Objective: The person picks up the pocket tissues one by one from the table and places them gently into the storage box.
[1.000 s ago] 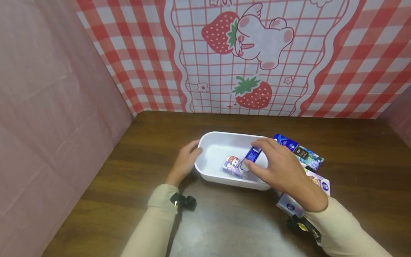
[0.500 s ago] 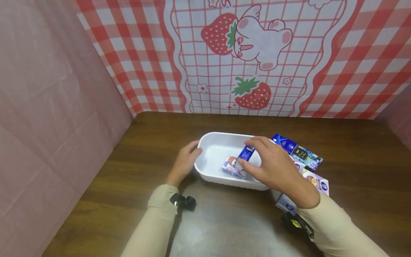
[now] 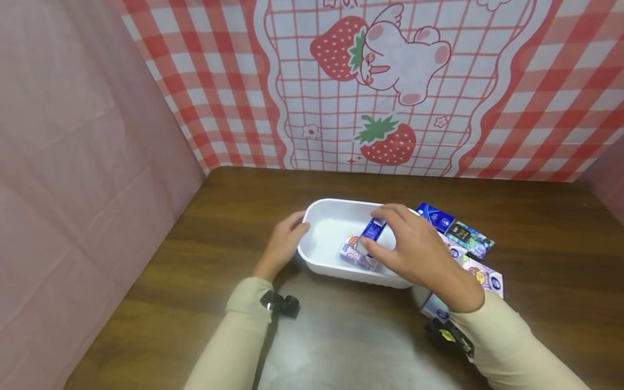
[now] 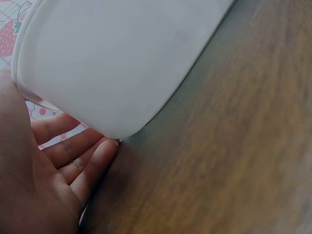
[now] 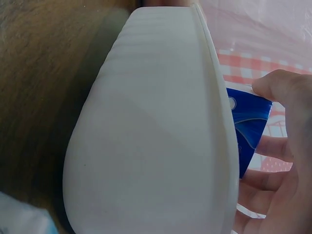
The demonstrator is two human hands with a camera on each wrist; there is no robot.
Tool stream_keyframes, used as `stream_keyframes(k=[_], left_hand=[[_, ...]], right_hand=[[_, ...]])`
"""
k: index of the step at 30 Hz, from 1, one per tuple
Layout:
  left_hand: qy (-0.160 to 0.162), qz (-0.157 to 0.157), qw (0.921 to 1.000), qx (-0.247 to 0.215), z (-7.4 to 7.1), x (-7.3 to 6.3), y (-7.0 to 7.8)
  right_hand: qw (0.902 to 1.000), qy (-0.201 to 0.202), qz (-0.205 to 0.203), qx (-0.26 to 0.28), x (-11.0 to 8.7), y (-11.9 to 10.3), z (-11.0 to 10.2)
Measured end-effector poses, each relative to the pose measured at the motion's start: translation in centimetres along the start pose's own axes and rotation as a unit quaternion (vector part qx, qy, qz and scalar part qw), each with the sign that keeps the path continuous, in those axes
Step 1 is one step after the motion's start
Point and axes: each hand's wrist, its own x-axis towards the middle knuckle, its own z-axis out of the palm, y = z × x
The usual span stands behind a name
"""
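Observation:
A white plastic basket (image 3: 324,238) stands on the table. My left hand (image 3: 283,241) holds its left end, thumb at the rim; in the left wrist view its fingers (image 4: 95,165) lie against the outer wall. My right hand (image 3: 416,244) reaches over the right end and pinches a small blue tissue pack (image 3: 372,229) between thumb and fingers. This pack is tilted inside the basket, by a purple cartoon-printed tissue pack (image 3: 352,254) lying on the bottom. In the right wrist view the blue pack (image 5: 251,119) shows above the rim; whether it touches the purple one, I cannot tell.
Several more packs lie right of the basket: a blue one (image 3: 435,216), a dark floral one (image 3: 470,238), a purple one (image 3: 487,276) and a pale one (image 3: 434,307) partly under my right forearm. Behind the wooden table (image 3: 244,200) hangs a red-checked cloth (image 3: 234,108).
My right hand has moved a little left with the blue tissue pack, closer to the purple pack, then stayed nearly still. The left hand keeps its place at the basket.

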Motion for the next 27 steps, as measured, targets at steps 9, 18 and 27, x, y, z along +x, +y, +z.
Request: stream_keyframes(k=[9, 18, 27], left_hand=[[0.001, 0.000, 1.0000, 0.000, -0.1, 0.0, 0.2], [0.001, 0.001, 1.0000, 0.003, -0.2, 0.0, 0.1], [-0.002, -0.001, 1.0000, 0.005, 0.0, 0.0, 0.1]], right_hand=[[0.9997, -0.019, 0.010, 0.006, 0.1, -0.1, 0.3], [0.9996, -0.026, -0.008, 0.000, 0.5, -0.1, 1.0], [0.9987, -0.049, -0.011, 0.013, 0.5, -0.2, 1.5]])
